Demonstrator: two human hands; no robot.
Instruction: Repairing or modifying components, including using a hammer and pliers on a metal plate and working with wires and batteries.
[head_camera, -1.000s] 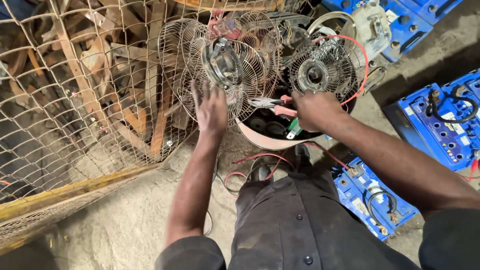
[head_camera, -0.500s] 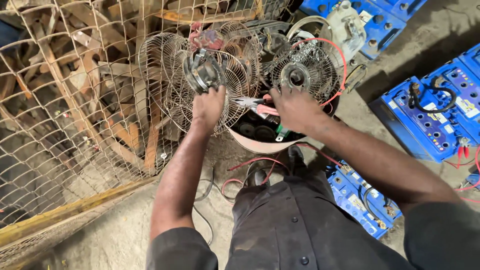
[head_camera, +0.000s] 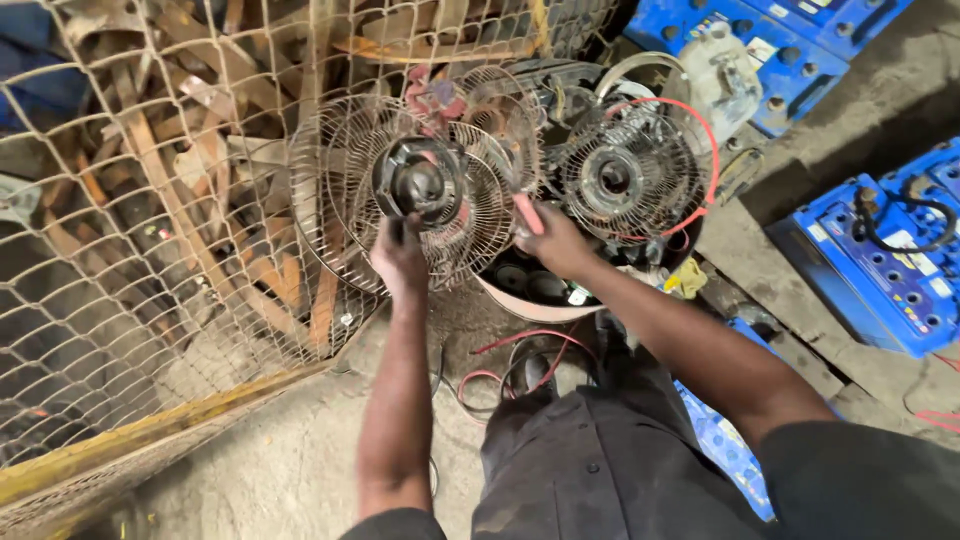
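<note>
Hands both on the wire fan guard (head_camera: 430, 190), which stands upright against the chain-link fence (head_camera: 150, 250), centre of frame, far side of the person's knees.

Left hand (head_camera: 400, 258): closed on the lower wires of the guard, just below the dark round hub (head_camera: 420, 182). Fingers curled through the mesh, palm away from the camera.

Right hand (head_camera: 555, 240): at the guard's right edge, closed around a red-handled tool (head_camera: 527, 213); only the handle shows, tip hidden behind the wires. Cannot tell if the tool touches the guard.

Second fan guard (head_camera: 625, 175) sits just right of the first, rims near or overlapping, with a red wire (head_camera: 708, 160) looped round its right side. Both guards rest over a pale round tub (head_camera: 540, 300) with dark parts inside.

Red and black cables (head_camera: 510, 365) lie on the concrete floor (head_camera: 260, 470) near the person's legs. Blue batteries (head_camera: 880, 260) right of scene, more far right at the top (head_camera: 790, 50), one near the right leg (head_camera: 720, 440). Scrap metal strips (head_camera: 180, 180) piled behind the fence, left. Yellow bar (head_camera: 150, 430) runs along the fence base.
</note>
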